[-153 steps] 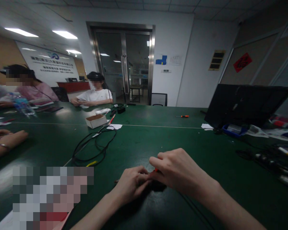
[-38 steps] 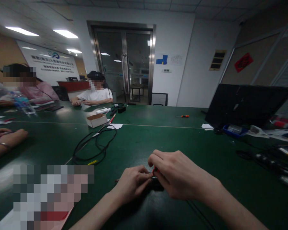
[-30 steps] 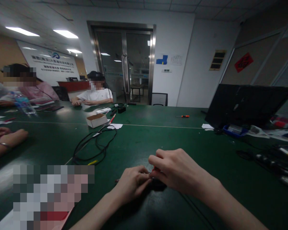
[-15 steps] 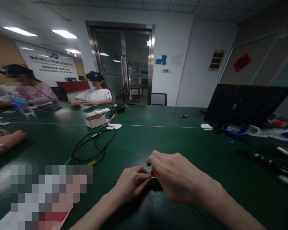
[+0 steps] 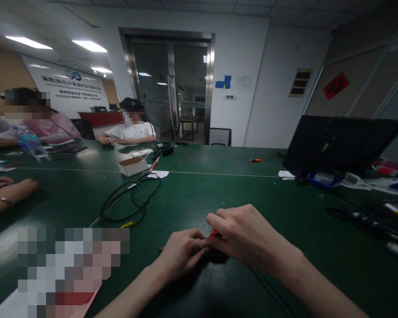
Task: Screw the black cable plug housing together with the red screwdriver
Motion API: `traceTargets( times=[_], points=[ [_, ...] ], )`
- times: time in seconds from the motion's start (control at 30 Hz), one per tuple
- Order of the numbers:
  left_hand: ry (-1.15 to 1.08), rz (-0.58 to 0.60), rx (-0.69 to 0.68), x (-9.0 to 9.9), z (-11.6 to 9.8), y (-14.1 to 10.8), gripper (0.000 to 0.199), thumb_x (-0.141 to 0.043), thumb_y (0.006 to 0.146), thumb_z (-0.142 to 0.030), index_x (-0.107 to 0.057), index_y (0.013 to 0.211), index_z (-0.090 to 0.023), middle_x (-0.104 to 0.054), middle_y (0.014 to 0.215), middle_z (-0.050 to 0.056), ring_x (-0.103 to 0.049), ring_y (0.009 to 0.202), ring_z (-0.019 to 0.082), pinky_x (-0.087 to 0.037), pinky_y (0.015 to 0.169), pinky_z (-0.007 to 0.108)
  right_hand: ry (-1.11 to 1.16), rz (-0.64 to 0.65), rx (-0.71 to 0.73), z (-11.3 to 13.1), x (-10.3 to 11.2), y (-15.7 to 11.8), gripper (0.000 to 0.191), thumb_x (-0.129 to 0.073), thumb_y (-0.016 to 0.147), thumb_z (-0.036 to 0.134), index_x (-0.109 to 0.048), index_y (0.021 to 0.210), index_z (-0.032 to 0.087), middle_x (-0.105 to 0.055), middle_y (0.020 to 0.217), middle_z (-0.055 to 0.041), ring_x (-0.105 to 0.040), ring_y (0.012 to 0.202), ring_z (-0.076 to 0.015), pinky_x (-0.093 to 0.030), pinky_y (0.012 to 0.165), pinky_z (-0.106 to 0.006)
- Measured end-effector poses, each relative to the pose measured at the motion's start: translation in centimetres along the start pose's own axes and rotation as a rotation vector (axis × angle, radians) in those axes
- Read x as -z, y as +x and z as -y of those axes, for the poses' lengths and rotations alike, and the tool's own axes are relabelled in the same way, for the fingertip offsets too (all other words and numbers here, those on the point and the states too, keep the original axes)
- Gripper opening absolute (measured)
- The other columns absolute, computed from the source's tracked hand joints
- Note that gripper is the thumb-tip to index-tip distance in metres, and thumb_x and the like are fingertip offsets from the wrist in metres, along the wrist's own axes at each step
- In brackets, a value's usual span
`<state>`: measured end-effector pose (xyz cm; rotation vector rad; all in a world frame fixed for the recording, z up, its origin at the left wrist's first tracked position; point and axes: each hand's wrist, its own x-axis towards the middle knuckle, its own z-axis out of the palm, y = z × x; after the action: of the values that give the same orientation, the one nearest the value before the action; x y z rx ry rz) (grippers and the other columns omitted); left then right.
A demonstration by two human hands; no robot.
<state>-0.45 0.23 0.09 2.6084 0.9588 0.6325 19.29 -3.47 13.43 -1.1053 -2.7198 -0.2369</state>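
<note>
Low over the green table (image 5: 192, 194), my right hand (image 5: 245, 232) is closed around a screwdriver (image 5: 215, 232), of which only a bit of red handle shows between the fingers. My left hand (image 5: 182, 251) has its fingers pinched together right beside it, on a small black object (image 5: 219, 256) lying on the table. Most of that object is covered by both hands, so I cannot tell its kind. A dark end pokes out to the left of my left hand. A thin black cable runs from under my right wrist towards the table's near edge.
A looped black cable (image 5: 132, 203) and a small open box (image 5: 132, 167) lie to the left. Another screwdriver (image 5: 254, 160) is farther back. A monitor (image 5: 341, 145) and clutter stand on the right. Co-workers sit at the left; one's hands (image 5: 15, 192) rest nearby.
My right hand has turned slightly and risen a little around the red handle, now covering more of the black object. My left hand has stayed nearly in place.
</note>
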Motion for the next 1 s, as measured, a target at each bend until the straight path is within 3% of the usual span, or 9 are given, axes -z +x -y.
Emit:
traceTargets(
  times=[0.13,0.27,0.57,0.73,1.0],
  points=[
    [-0.009,0.015,-0.010,0.19,-0.17,0.03,0.027,-0.049,0.096,-0.026,-0.075,0.092,-0.023,-0.069,0.099,0.005,-0.066,0.084,0.019,-0.049,0.072,0.025,0.082,-0.005,0.028,0.09,0.12,-0.24,0.008,-0.058,0.091,0.024,-0.054,0.091,0.018,-0.063,0.089,-0.0026,-0.056,0.071,-0.0158,-0.029,0.054,-0.029],
    [0.010,0.028,-0.006,0.35,-0.31,0.07,0.029,-0.047,0.098,-0.027,-0.075,0.092,-0.023,-0.069,0.098,0.005,-0.066,0.084,0.020,-0.048,0.070,0.025,0.093,0.022,0.037,0.13,0.16,-0.44,0.012,-0.055,0.084,0.013,-0.052,0.095,0.017,-0.061,0.091,-0.0026,-0.054,0.067,-0.0146,-0.029,0.051,-0.029],
    [0.006,0.000,-0.008,0.07,-0.18,0.03,0.027,-0.051,0.097,-0.027,-0.074,0.084,-0.022,-0.069,0.094,0.003,-0.065,0.078,0.018,-0.045,0.065,0.024,-0.002,-0.010,0.032,-0.18,-0.10,0.03,0.006,-0.057,0.093,0.022,-0.052,0.096,0.020,-0.062,0.085,-0.0010,-0.055,0.062,-0.0142,-0.022,0.050,-0.028],
    [-0.007,-0.013,-0.007,-0.14,0.02,-0.02,0.025,-0.052,0.096,-0.026,-0.074,0.086,-0.021,-0.070,0.094,0.004,-0.065,0.076,0.017,-0.045,0.064,0.024,-0.018,-0.003,0.034,-0.24,-0.31,-0.15,0.017,-0.059,0.096,0.036,-0.053,0.090,0.021,-0.062,0.077,0.0006,-0.054,0.059,-0.0140,-0.020,0.051,-0.029],
    [-0.017,0.013,-0.004,0.41,-0.41,0.09,0.029,-0.047,0.099,-0.029,-0.075,0.095,-0.023,-0.069,0.097,0.005,-0.066,0.084,0.019,-0.049,0.073,0.025,0.081,0.019,0.033,0.07,0.42,-0.34,0.015,-0.057,0.082,0.014,-0.050,0.094,0.019,-0.061,0.089,-0.0018,-0.055,0.067,-0.0149,-0.027,0.050,-0.028]
  ],
)
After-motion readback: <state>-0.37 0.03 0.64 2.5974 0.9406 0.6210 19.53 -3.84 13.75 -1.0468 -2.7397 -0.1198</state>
